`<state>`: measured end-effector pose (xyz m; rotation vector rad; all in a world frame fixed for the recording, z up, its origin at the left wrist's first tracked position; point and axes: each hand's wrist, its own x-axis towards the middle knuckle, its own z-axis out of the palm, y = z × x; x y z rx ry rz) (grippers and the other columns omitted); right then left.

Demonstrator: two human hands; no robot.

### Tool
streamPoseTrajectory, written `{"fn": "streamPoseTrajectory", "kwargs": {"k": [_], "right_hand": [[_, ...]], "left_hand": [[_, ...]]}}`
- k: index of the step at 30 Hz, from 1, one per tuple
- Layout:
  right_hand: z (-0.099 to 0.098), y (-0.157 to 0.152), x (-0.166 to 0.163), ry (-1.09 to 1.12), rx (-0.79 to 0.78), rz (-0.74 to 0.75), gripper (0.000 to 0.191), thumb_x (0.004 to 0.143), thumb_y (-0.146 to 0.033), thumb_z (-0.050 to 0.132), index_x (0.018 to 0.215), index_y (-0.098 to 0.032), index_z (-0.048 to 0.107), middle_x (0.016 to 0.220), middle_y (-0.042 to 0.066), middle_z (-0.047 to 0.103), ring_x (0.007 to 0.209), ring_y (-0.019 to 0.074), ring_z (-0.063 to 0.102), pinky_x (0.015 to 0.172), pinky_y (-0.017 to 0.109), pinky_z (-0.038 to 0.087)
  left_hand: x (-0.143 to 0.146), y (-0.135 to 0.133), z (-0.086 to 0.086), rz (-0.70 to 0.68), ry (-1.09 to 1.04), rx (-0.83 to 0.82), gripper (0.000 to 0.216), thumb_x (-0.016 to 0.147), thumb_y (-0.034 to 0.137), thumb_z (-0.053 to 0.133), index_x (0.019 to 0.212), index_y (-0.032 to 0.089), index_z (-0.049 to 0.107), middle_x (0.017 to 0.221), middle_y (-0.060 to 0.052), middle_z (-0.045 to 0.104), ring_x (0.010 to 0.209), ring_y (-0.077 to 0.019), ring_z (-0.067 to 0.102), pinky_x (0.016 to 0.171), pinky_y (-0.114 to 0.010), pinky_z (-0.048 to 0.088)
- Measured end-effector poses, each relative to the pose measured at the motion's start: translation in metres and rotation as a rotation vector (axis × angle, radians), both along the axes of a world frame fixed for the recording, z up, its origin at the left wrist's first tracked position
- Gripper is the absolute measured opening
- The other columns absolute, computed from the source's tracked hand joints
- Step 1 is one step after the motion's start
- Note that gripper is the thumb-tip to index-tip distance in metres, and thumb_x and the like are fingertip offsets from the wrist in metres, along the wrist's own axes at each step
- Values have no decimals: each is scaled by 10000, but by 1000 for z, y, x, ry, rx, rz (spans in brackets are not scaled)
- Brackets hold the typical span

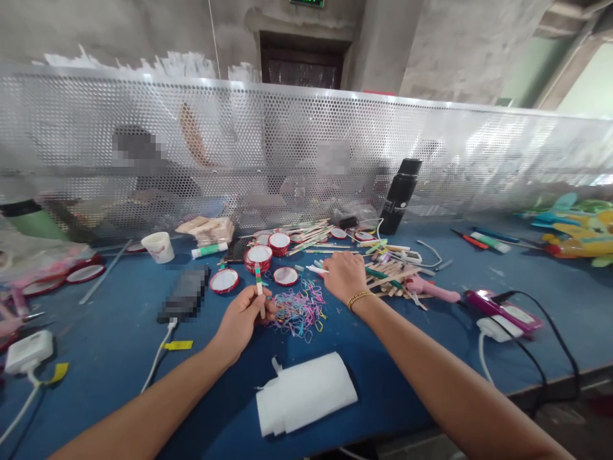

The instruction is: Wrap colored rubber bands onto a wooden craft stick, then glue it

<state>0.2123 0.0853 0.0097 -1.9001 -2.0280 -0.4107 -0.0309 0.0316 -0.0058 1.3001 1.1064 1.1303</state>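
Observation:
Between the thumb and fingers of my left hand (246, 316) stands a flat wooden stick (259, 291), with green, red and white bands near its top. My right hand (345, 276) reaches down among small bits on the far side of the table, its fingers curled. Beside its thumb lies a short white piece (316, 269); the fingertips are largely hidden, so what they hold is unclear. A heap of coloured rubber bands (299, 310) lies between my hands. Just beyond my left hand are red-rimmed white discs (224, 280), some of them stacked.
A folded white cloth or paper (306, 393) lies in front of me. Loose wooden sticks (387, 275), a pink glue gun (433, 289) and a corded purple device (502, 313) are to the right. A phone (184, 294), paper cup (158, 247) and black bottle (401, 197) stand around.

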Motion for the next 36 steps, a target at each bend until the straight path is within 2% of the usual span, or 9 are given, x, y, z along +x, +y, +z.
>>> {"fn": "streamPoseTrajectory", "kwargs": {"k": [8, 28, 32, 36], "right_hand": [[-9, 2, -6, -62, -13, -8, 236, 895, -257, 517, 885, -194, 745, 974, 139, 693, 1010, 278, 553, 823, 407, 312], [-20, 14, -12, -32, -45, -10, 310, 946, -341, 467, 915, -210, 746, 995, 130, 691, 1006, 264, 562, 837, 399, 323], [-24, 16, -11, -9, -55, -8, 271, 927, -397, 522, 988, -247, 739, 1020, 97, 697, 1007, 252, 574, 866, 388, 340], [-21, 19, -9, 4, -53, 28, 341, 964, -433, 454, 1148, -273, 693, 1125, 86, 683, 1085, 245, 557, 915, 364, 359]], "left_hand": [[1, -4, 3, -10, 12, -111, 318, 764, 453, 646, 931, 192, 572, 760, -9, 717, 648, -163, 681, 615, -274, 514], [-1, -6, 3, -68, 41, -77, 262, 825, 423, 598, 931, 185, 579, 788, -28, 733, 672, -152, 675, 631, -258, 497], [0, -7, 4, -65, 42, -69, 251, 832, 414, 595, 926, 182, 581, 783, -30, 732, 668, -155, 675, 624, -258, 495], [1, -8, 6, -59, 50, -72, 211, 844, 383, 582, 907, 182, 576, 765, -21, 726, 666, -153, 678, 612, -245, 488]]}}
